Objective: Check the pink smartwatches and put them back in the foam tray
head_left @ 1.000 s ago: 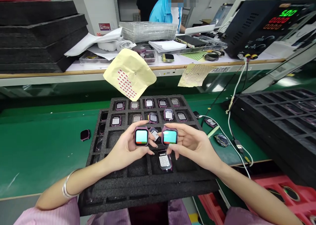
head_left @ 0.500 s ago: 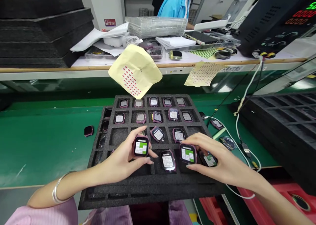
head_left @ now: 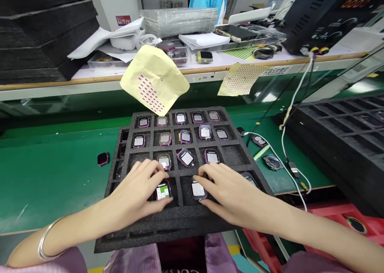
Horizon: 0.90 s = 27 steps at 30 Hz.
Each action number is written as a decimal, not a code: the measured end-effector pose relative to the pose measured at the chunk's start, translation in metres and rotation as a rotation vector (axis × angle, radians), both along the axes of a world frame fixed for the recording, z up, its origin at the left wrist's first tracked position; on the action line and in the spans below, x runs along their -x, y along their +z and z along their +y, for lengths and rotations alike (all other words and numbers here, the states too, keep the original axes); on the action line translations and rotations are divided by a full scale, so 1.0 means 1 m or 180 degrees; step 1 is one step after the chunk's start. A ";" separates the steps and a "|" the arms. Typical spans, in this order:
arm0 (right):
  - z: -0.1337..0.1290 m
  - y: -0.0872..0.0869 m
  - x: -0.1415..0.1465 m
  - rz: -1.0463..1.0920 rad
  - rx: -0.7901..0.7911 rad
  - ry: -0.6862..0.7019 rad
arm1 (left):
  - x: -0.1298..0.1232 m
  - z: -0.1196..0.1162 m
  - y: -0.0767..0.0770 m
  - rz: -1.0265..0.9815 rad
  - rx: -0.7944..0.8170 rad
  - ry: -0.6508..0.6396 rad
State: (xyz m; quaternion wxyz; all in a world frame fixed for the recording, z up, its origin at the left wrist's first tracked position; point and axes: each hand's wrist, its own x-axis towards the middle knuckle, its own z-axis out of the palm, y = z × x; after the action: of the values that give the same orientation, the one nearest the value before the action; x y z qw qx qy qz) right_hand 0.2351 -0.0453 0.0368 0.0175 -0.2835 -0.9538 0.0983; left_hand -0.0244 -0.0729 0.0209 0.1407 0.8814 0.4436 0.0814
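A black foam tray (head_left: pixel 168 214) with square compartments holds several strapless smartwatches with purple cases. My left hand (head_left: pixel 139 187) is closed around a smartwatch (head_left: pixel 163 190) with green and white blocks on its screen, down in a front-row compartment. In the compartment to its right, my right hand (head_left: pixel 225 189) grips a smartwatch (head_left: pixel 198 189) with a white grid on its screen by its right side. Just behind the hands lie a tilted smartwatch (head_left: pixel 186 157) and another smartwatch (head_left: pixel 164 161). The right hand hides part of the front row.
A loose smartwatch (head_left: pixel 103 158) lies on the green bench (head_left: pixel 60 165) at left. White cables (head_left: pixel 268 145) run down the right side, near another foam tray (head_left: pixel 336 145). Yellow sticker sheets (head_left: pixel 154 79) hang from the shelf edge, below a power supply (head_left: pixel 327 21).
My left hand has lowered its smartwatch into the tray. My right hand has let go of its green-and-white-screen smartwatch and moved left onto the white-screen one. The view has shifted slightly.
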 end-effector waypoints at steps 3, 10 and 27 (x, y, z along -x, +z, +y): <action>0.001 0.000 0.013 -0.0504 -0.0338 0.0267 | 0.000 0.022 0.003 0.0385 -0.0412 0.0237; 0.001 0.011 0.025 -0.1016 -0.0431 0.0448 | -0.010 0.063 0.009 0.1124 -0.0035 -0.0343; 0.053 0.016 0.017 0.2517 0.3743 -0.0977 | 0.006 0.050 -0.009 -0.4392 0.2266 0.0790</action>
State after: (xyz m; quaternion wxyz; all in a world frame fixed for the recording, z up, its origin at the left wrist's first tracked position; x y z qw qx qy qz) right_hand 0.2180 0.0076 0.0530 0.2194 -0.3199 -0.6149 0.6866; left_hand -0.0306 -0.0232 0.0115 0.6482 0.4775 0.3506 0.4784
